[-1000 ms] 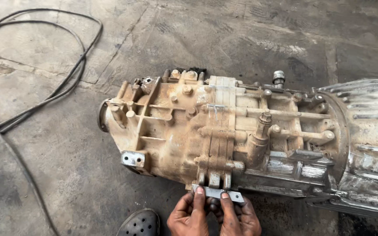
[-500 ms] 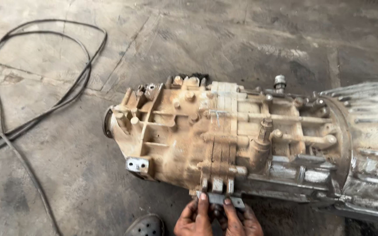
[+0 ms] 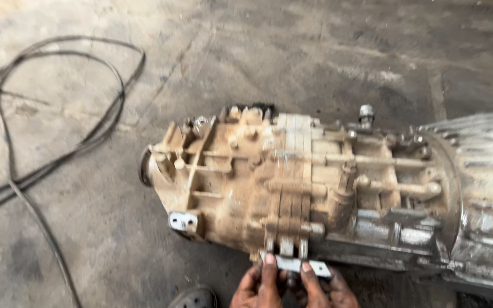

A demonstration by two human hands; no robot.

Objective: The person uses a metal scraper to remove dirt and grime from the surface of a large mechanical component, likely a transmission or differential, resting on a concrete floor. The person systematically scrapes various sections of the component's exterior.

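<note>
Compared with the frame half a second earlier, the view has tilted upward: the large, dirt-caked tan cast-metal gearbox housing (image 3: 292,188) sits lower in the picture, and both hands have slid toward the bottom edge. The gearbox itself has not moved on the stained grey concrete floor (image 3: 292,63). The small flat bare-metal bracket plate (image 3: 296,265) remains at the gearbox's near lower edge, just below three short lugs, and both hands remain on it.

The left hand (image 3: 258,288) presses its fingers against the left part of the plate, the fingers held close together. The right hand (image 3: 329,288) bears on the right part in the same way. Whether either hand grips the plate or only pushes it against the housing cannot be told, as the thumbs and palms are cut off by the bottom edge.

The loose black rubber cable (image 3: 58,142) lies looped on the floor near the left edge, well apart from the gearbox; its ends run out of view. A dark rounded shoe toe (image 3: 195,298) shows at the bottom edge, left of the hands, mostly cropped. The silver-grey ribbed bell housing (image 3: 486,199) at the gearbox's right end is cut off by the right edge. The whole picture is motion-blurred, so bolt heads and small fittings are not resolvable.
</note>
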